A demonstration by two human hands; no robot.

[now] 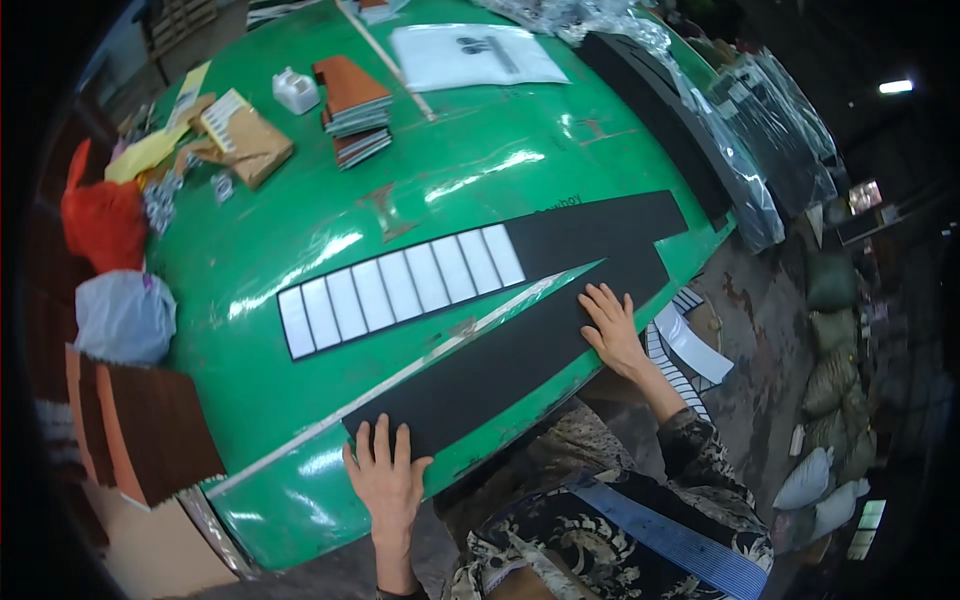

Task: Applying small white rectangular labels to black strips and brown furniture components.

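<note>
Diagonally, from near left to far right: black strip, flat along the near edge of the green table. Under the left hand at the near end, under the right hand towards the far one (fingers spread on top, no grasp visible in either). Just beyond, nearly parallel: white-padded strip.

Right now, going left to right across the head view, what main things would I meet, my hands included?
White plastic bag, small white container, left hand, right hand, glossy white strip, row of sacks.
</note>
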